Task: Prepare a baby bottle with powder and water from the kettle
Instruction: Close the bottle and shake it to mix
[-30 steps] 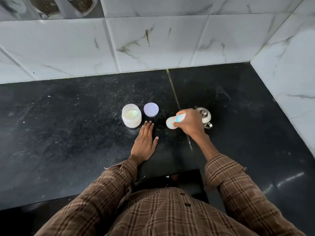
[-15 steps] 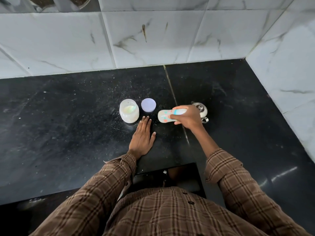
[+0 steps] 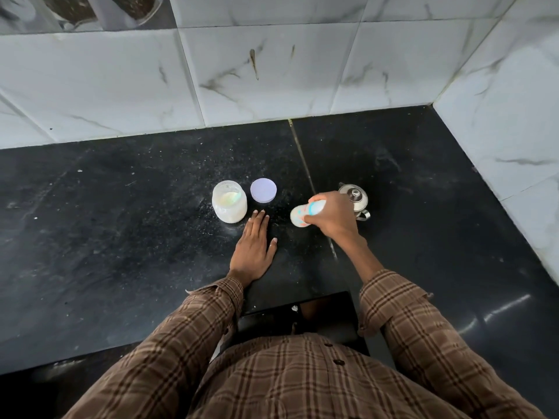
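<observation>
My right hand (image 3: 334, 216) grips a white baby bottle (image 3: 304, 214) with teal and orange print, held tilted above the black counter (image 3: 121, 237). Just behind that hand stands a small steel kettle (image 3: 355, 198) with its lid on. An open jar of white powder (image 3: 229, 201) stands left of centre, and its pale lilac lid (image 3: 263, 190) lies flat beside it. My left hand (image 3: 253, 249) rests flat on the counter with straight fingers, fingertips just short of the jar and touching nothing else.
White marble-look tiled walls (image 3: 272, 71) close the counter at the back and on the right. Glass jars (image 3: 90, 10) show at the top left. A dark stool or ledge (image 3: 302, 316) sits below the counter edge in front of me.
The bottle in my right hand swung left and level half a second ago, then tilted back down toward the counter. My left hand has stayed flat in place.
</observation>
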